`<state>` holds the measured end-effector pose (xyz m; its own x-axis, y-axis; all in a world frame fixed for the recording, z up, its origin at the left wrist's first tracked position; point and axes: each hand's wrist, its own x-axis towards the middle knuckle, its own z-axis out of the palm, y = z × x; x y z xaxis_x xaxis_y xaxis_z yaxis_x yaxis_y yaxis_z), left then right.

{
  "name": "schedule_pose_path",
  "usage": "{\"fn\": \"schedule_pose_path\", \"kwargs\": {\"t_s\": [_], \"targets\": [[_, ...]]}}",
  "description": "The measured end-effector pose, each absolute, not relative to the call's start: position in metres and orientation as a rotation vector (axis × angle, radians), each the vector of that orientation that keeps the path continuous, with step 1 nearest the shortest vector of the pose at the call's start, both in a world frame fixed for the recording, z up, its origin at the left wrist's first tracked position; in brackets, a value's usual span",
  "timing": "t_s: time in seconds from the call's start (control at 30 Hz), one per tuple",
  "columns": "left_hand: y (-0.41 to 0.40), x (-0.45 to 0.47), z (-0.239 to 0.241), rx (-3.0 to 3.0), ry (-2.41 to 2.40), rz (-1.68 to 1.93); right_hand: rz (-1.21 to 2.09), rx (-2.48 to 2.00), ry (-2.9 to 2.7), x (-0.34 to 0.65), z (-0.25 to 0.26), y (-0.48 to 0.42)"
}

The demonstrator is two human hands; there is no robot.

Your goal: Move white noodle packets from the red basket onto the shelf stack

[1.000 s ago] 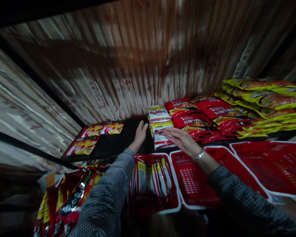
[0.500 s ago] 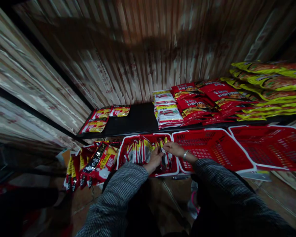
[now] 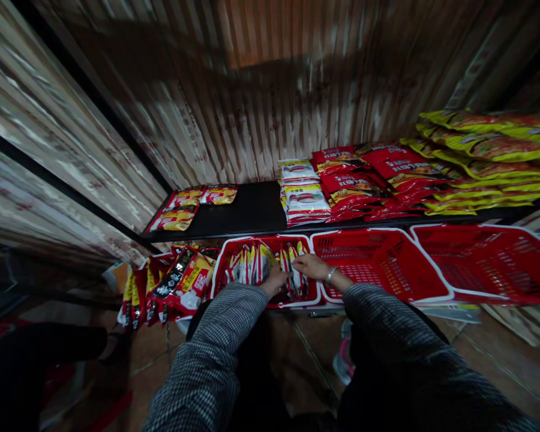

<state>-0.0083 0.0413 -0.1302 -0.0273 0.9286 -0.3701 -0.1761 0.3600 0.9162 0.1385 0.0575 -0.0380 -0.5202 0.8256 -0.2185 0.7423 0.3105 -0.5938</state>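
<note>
A red basket with a white rim (image 3: 266, 237) holds several instant noodle packets (image 3: 248, 264) standing on edge. Down among the packets reaches my left hand (image 3: 276, 282), its fingertips hidden between them. My right hand (image 3: 310, 266), with a bracelet at the wrist, comes over the basket's right side. Its curled fingers are closed at the top of a white, red and yellow noodle packet (image 3: 299, 279) at the basket's right end. On the shelf just behind, a stack of white noodle packets (image 3: 306, 204) lies flat.
Red noodle packets (image 3: 353, 189) and yellow ones (image 3: 499, 147) fill the shelf's right part; a few red-yellow packets (image 3: 177, 217) lie at its left. A second basket (image 3: 378, 258) and a third (image 3: 490, 261) stand rightward. Large packets (image 3: 191, 279) crowd the left. Another person's leg (image 3: 45, 354) shows lower left.
My left hand has gone deeper among the packets, and its fingers have dropped out of sight. My right hand stays at the right-end packets. The whole view has shifted slightly.
</note>
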Motion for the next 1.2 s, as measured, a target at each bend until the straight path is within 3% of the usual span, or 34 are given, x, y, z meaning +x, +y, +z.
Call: {"fn": "schedule_pose_path", "kwargs": {"t_s": [0.23, 0.4, 0.73, 1.2], "targets": [[0.035, -0.033, -0.104, 0.771, 1.292, 1.021, 0.953, -1.452, -2.302, 0.153, -0.038, 0.065], [0.046, -0.056, -0.064, 0.810, 1.249, 1.195, 0.972, -1.460, -1.937, 0.163, -0.042, 0.081], [0.041, -0.059, -0.003, 0.808, 0.986, 1.055, 1.734, -0.978, -0.797, 0.141, -0.013, 0.079], [0.029, -0.044, -0.011, 0.878, 0.993, 0.995, 1.512, -0.960, -0.681, 0.150, 0.003, 0.062]]}}
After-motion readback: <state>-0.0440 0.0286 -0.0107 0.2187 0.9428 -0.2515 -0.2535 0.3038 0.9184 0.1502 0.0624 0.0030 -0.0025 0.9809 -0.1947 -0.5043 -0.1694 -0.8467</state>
